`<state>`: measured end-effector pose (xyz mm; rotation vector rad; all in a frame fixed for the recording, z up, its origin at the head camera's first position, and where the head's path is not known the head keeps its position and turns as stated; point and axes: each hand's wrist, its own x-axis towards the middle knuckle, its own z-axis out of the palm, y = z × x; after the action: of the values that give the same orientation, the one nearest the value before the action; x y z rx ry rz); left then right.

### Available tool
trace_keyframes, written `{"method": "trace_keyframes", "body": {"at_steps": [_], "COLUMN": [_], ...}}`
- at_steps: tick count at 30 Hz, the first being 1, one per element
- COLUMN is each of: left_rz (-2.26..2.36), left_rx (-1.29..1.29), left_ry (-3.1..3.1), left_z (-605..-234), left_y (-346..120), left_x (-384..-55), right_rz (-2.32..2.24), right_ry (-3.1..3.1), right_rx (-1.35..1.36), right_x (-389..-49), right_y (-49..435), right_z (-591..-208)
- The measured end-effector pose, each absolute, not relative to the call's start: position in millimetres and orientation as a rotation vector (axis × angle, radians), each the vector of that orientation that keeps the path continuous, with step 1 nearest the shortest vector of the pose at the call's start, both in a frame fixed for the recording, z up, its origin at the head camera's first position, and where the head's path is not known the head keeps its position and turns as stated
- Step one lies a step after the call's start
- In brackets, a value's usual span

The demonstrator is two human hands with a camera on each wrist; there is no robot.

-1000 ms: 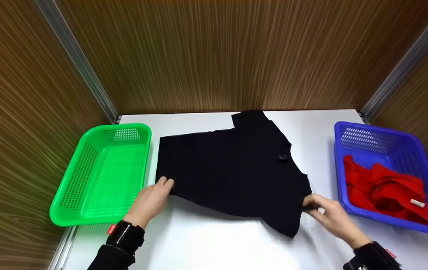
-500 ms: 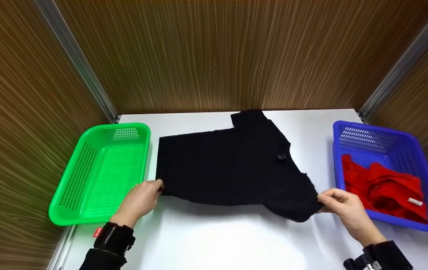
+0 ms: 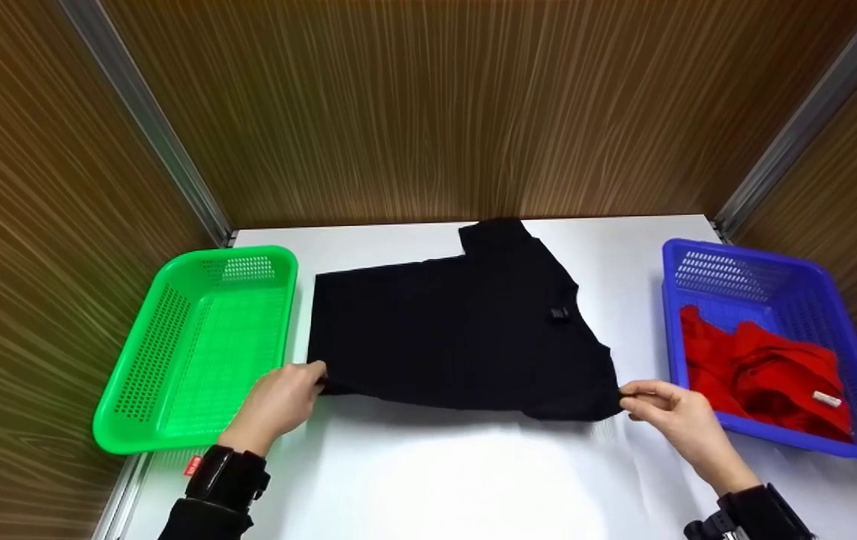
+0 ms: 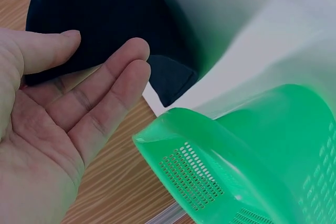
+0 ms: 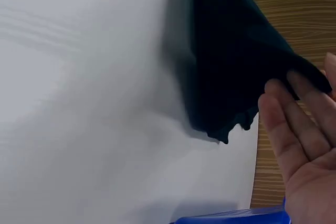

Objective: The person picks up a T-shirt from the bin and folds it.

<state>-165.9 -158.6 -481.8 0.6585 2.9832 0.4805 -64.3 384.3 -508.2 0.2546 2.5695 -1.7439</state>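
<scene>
A black T-shirt point(image 3: 443, 330) lies sideways on the white table, its neckline to the right and its hem to the left. At the near hem corner my left hand point(image 3: 278, 401) pinches the cloth. My right hand point(image 3: 679, 420) holds the near sleeve edge between thumb and fingers. The near side of the shirt stretches between both hands, slightly lifted and casting a shadow. In the left wrist view the thumb of my left hand point(image 4: 63, 98) lies over the dark cloth. The right wrist view has my right hand point(image 5: 304, 124) at the sleeve's edge, fingers beneath the fabric.
To the left stands a green basket point(image 3: 289, 330) with nothing in it. A blue basket point(image 3: 780, 442) at the right holds a crumpled red garment point(image 3: 780, 375) with a white tag. Wood-grain panels point(image 3: 413, 112) enclose the white table point(image 3: 458, 480) at the back and sides.
My left hand has shifted slightly left along the hem corner. My right hand went right, then a little back left, pulling the sleeve; the shirt's near edge is now straighter.
</scene>
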Motion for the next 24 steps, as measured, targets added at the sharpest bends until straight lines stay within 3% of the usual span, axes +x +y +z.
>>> {"method": "trace_keyframes", "body": {"at_steps": [5,12,15,19,24], "left_rz": [0.479,0.436,0.431,0.383,0.276], "left_rx": [0.672,0.565,0.528,0.472,0.386], "left_ry": [2.976,2.801,2.741,2.757,2.863], "left_z": [-477.7,-466.2,-463.9,-463.5,-463.2], "left_y": [-159.5,-165.7,-168.3,-166.9,-157.8], "left_x": [-164.5,-160.9,-160.1,-164.1,-174.9], "right_rz": [-1.721,-2.170,-2.280,-2.367,-2.256], "right_ry": [2.567,1.876,1.665,1.728,2.187], "right_rx": [0.176,-0.334,-0.431,-0.357,0.048], "right_x": [-61.3,-58.1,-62.3,-72.2,-92.1], "right_y": [391.1,412.5,414.2,409.8,394.6], "right_z": [-507.8,-505.0,-504.8,-503.8,-498.3]}}
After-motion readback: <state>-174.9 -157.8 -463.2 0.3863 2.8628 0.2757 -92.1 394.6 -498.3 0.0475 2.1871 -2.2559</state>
